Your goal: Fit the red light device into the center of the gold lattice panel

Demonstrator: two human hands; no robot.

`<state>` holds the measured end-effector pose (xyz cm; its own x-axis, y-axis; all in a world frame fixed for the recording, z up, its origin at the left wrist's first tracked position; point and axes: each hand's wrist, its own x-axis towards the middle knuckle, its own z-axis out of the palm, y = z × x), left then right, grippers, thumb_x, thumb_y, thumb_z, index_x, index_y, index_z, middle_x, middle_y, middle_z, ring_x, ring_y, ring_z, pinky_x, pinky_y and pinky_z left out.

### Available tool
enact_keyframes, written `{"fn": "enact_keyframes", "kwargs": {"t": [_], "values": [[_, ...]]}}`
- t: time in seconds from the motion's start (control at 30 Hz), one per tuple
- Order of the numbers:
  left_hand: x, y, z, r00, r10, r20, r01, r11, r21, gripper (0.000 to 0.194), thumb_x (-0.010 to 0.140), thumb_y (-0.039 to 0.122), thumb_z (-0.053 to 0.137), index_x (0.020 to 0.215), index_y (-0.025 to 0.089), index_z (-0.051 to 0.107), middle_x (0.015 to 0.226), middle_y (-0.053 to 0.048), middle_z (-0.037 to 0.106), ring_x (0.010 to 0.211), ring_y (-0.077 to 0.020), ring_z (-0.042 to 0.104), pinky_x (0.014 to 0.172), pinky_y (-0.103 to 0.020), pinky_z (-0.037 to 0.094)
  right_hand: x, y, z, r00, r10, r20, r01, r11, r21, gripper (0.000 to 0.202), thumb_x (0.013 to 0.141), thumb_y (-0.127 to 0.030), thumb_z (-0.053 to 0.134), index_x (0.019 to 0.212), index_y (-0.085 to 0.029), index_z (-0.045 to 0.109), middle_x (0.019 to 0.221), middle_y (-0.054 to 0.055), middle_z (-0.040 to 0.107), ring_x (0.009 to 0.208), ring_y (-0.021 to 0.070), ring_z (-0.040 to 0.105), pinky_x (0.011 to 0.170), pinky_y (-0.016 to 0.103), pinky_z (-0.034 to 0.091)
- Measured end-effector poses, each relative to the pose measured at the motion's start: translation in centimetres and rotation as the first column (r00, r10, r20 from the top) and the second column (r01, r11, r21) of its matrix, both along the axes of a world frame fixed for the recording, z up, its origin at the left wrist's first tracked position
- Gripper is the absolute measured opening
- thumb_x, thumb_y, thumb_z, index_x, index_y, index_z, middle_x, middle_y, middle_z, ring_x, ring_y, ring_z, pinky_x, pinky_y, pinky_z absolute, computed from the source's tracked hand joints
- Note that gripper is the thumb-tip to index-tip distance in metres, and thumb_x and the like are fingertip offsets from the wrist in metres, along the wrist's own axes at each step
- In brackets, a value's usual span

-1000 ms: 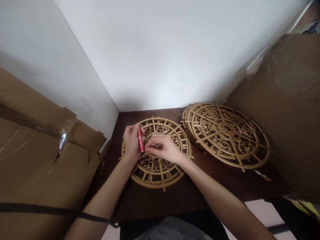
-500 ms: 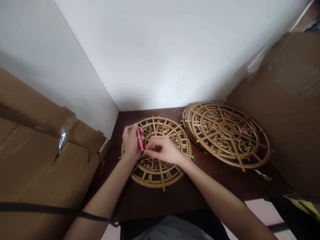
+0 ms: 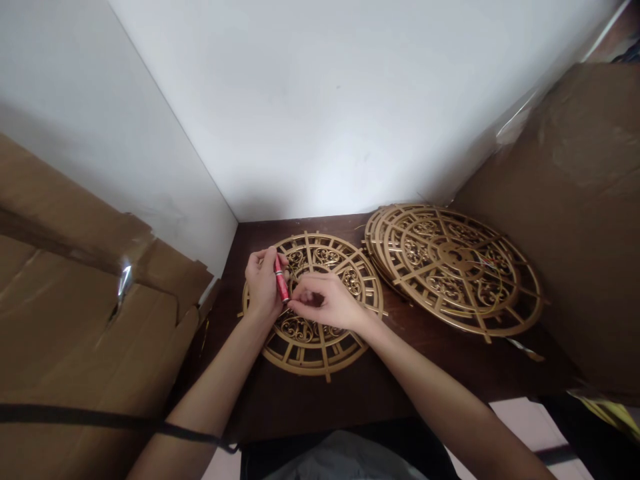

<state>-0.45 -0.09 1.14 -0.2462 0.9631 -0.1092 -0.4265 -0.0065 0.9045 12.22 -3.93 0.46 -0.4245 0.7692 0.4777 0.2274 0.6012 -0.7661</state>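
My left hand (image 3: 264, 283) is closed around a slim red tube (image 3: 281, 280) with a pale band and a silvery lower end; I cannot make out its exact kind. The tube slants downward, its lower end facing me. Right beside that end, thumb and finger of my right hand (image 3: 320, 300) are pinched together; whatever they hold, if anything, is too small to tell. Under both hands a round gold openwork panel (image 3: 295, 367) with scrollwork and spokes lies flat. My hands hide its centre.
More gold openwork panels (image 3: 435, 303) lie stacked to the right, with thin wires on top. All rest on a dark brown tabletop (image 3: 295, 413). Cardboard (image 3: 65, 320) stands at left, a cardboard box (image 3: 565, 220) at right, a white wall (image 3: 320, 113) behind. A black cord (image 3: 100, 419) crosses the lower left.
Almost nothing has moved. The red tube has turned slightly in my left hand, and my right hand's fingers have shifted a little at its lower end.
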Motion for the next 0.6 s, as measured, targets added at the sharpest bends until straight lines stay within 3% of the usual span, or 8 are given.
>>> {"fn": "enact_keyframes", "kwargs": {"t": [0.33, 0.6], "values": [[0.07, -0.13, -0.21, 1.000, -0.012, -0.007, 0.012, 1.000, -0.005, 0.031, 0.070, 0.032, 0.067, 0.074, 0.019, 0.039, 0.055, 0.006, 0.055, 0.035, -0.0032, 0.041, 0.034, -0.014, 0.029, -0.05, -0.08, -0.26, 0.998, -0.036, 0.048, 0.035, 0.999, 0.034, 0.012, 0.080, -0.022, 0.057, 0.069, -0.018, 0.055, 0.062, -0.003, 0.050, 0.057, 0.0090, 0.047, 0.055, 0.021, 0.039], [0.34, -0.55, -0.02, 0.997, -0.021, -0.069, 0.023, 0.999, 0.025, 0.029, 0.074, 0.031, 0.064, 0.075, 0.020, 0.037, 0.055, 0.008, 0.053, 0.033, -0.0034, 0.039, 0.033, -0.015, 0.028, -0.34, 0.00, -0.83, 0.985, -0.101, 0.140, 0.077, 0.984, 0.162, 0.018, 0.076, -0.020, 0.054, 0.059, -0.019, 0.048, 0.057, -0.003, 0.052, 0.055, 0.0093, 0.047, 0.054, 0.022, 0.035]]}}
